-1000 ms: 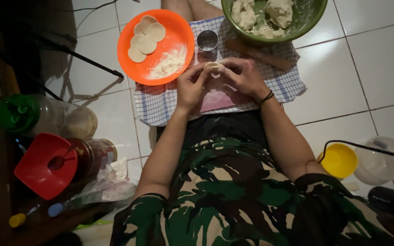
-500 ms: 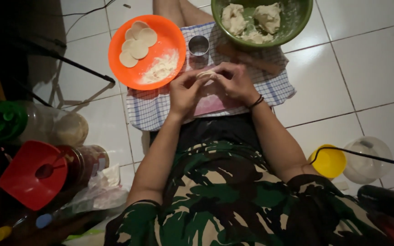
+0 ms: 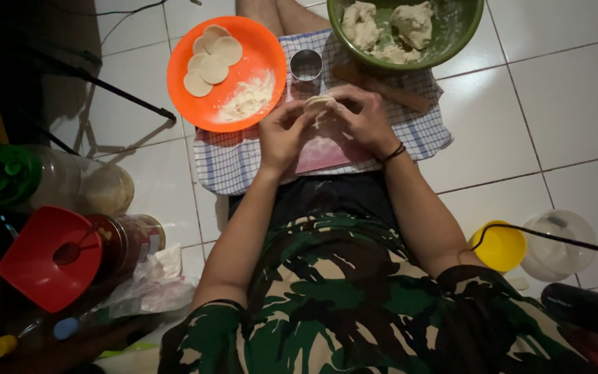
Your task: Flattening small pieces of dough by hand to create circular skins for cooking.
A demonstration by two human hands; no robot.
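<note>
Left hand (image 3: 282, 131) and right hand (image 3: 365, 118) both closed by the fingertips on one pale dough piece (image 3: 318, 104), held above the checked cloth (image 3: 243, 159); orange plate (image 3: 195, 111) near the left hand; green bowl (image 3: 465, 41) beyond.

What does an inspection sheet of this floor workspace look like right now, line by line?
Surface: white tiled floor with a blue checked cloth and a pink board on it.
Job's things: small dough piece; orange plate with three dough rounds and flour; green bowl of dough; metal ring cutter; wooden rolling pin.
Clutter: red funnel, jars, yellow lid, clear container.
Grips: left hand and right hand both pinch the dough piece.
Cables: black cable across the yellow lid.
Surroundings: dark stand legs at left.
</note>
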